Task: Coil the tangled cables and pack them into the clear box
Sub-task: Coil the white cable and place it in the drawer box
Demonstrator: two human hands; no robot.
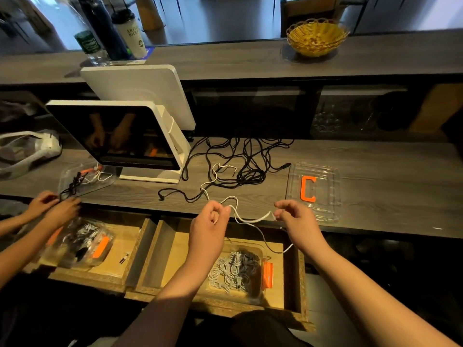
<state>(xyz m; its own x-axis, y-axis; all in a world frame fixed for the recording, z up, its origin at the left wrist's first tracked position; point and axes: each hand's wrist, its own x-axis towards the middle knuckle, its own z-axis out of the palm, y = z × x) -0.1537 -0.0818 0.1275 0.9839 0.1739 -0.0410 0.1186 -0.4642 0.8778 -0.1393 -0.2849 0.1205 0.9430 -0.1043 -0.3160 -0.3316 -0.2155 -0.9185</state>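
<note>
White cable [253, 219] stretched between both hands, left grip [213, 219] pinching, right grip [292, 216] pinching

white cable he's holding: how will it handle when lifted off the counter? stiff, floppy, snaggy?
Probably floppy: the white cable sags between the left hand and right hand, and its tail droops over the counter edge. Likely light, since fingertip pinches hold it. It may snag: farther back it crosses the tangled black cables.

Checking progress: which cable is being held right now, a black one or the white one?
The white cable, pinched between left hand and right hand; the black cables lie tangled, untouched.
</note>
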